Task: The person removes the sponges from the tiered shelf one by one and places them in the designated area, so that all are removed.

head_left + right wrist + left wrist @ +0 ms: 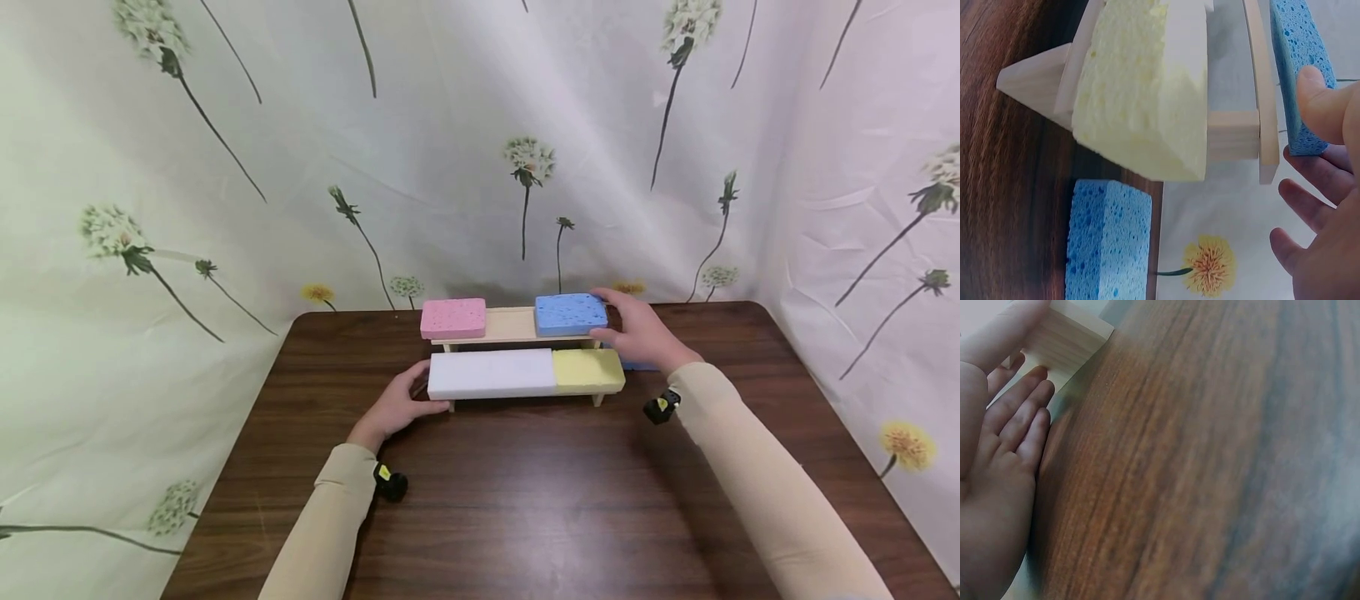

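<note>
A two-step wooden rack (510,323) stands near the back of the table. My right hand (641,329) pinches a blue sponge (570,315) at the right end of the upper step, thumb in front and fingers behind. A pink sponge (453,318) lies at that step's left end. Along the lower step, a white block (491,373) sits against a yellow sponge (588,371). My left hand (401,404) holds the lower step's left end between thumb and fingers. Wood from the rack (1075,337) shows beyond those fingers in the left wrist view.
A second blue sponge (1110,244) lies on the dark wooden table (525,492) to the right of the rack, partly behind my right hand in the head view. A flower-print cloth (450,167) hangs right behind the table's back edge.
</note>
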Tool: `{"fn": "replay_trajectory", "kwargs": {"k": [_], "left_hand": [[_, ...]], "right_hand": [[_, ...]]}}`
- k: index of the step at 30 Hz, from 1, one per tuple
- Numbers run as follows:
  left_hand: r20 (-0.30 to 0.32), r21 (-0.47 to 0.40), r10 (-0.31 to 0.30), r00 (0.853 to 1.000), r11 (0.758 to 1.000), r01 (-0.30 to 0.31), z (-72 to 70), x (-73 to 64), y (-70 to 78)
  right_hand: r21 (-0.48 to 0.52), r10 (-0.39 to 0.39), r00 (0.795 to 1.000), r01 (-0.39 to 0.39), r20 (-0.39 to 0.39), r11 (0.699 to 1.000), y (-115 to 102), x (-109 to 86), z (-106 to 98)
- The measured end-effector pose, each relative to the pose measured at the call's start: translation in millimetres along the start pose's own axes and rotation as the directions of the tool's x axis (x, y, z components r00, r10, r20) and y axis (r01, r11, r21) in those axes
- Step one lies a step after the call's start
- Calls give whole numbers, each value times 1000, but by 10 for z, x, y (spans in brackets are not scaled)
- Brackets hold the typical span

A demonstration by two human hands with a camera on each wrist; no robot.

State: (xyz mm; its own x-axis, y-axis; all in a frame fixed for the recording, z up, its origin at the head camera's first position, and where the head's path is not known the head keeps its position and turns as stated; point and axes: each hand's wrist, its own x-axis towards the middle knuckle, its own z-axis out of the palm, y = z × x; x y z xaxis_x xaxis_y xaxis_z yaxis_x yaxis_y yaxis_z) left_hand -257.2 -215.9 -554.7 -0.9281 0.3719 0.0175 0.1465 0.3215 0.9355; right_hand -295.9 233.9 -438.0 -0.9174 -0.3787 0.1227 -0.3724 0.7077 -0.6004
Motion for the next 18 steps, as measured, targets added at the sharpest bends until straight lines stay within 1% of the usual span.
{"fn": "replay_trajectory", "kwargs": {"k": [4, 8, 12, 18], "left_hand": [[-3, 12, -7, 1000, 1000, 7, -6, -1, 11], [-4, 8, 1, 1000, 1000, -1, -8, -3, 26], [-3, 14, 4, 1000, 1000, -4, -9, -3, 32], [-1, 17, -12, 1000, 1000, 12, -3, -11, 41]], "right_hand": [[2, 12, 1000, -12, 3, 1000, 47, -24, -37], [-1, 24, 1000, -24, 1, 1000, 68, -47, -81], [-10, 36, 999, -36, -14, 999, 107, -77, -106], [5, 44, 998, -44, -37, 999, 186, -139, -129]]}}
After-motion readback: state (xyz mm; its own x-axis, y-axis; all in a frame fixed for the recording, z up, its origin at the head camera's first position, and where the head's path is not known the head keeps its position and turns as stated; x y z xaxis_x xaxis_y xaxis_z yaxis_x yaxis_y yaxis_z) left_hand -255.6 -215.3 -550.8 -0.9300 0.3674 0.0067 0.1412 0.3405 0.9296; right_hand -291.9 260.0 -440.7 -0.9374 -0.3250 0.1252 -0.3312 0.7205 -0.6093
